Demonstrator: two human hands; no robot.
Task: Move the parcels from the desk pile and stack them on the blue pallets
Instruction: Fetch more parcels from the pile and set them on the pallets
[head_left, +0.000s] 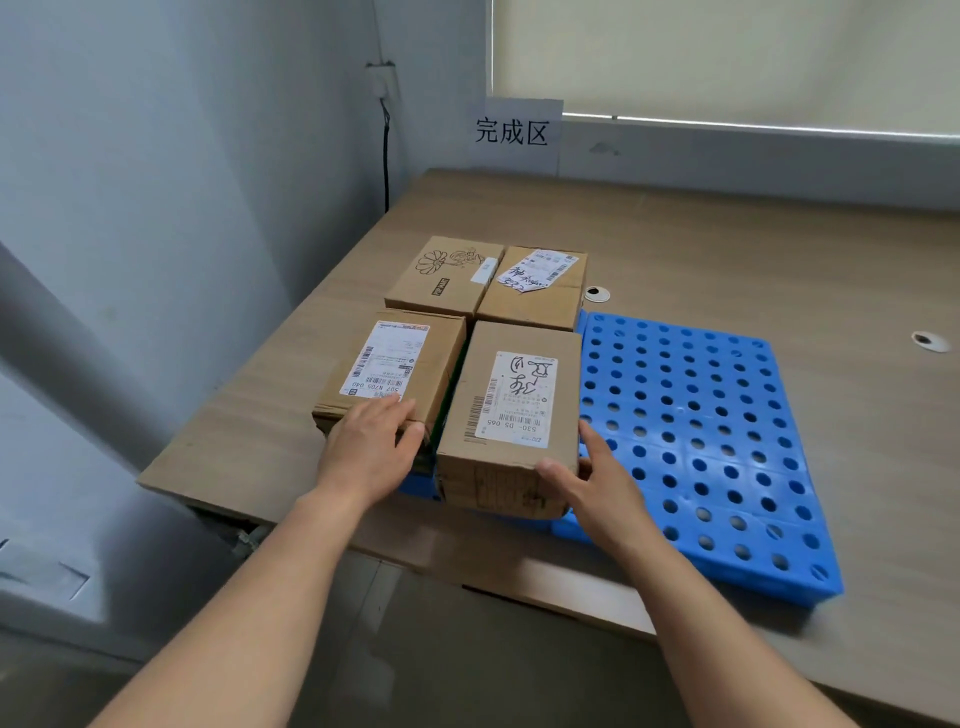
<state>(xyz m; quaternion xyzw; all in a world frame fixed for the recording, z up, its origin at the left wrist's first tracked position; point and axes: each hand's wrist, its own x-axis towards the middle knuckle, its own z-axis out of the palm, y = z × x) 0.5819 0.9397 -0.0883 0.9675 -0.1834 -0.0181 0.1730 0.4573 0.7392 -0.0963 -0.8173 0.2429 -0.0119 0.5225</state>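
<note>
On the blue pallet (701, 441), the front-right parcel (511, 410) looks stiff and light, best taken by opposite sides. The right hand (597, 483) presses its near corner with straight fingers. The left hand (369, 447) rests flat on the neighbouring parcel (389, 369).

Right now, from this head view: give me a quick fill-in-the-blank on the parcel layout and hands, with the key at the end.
1. The blue pallet carries ____ parcels, set two by two.
2. The far-left parcel bears a drawn ____.
3. The right hand touches the near-right parcel, labelled 530-D5 ____, while the left hand rests on the near-left parcel.
4. The pallet's bare part lies to the ____ of the group.

Missing: four; flower; 065; right
</note>
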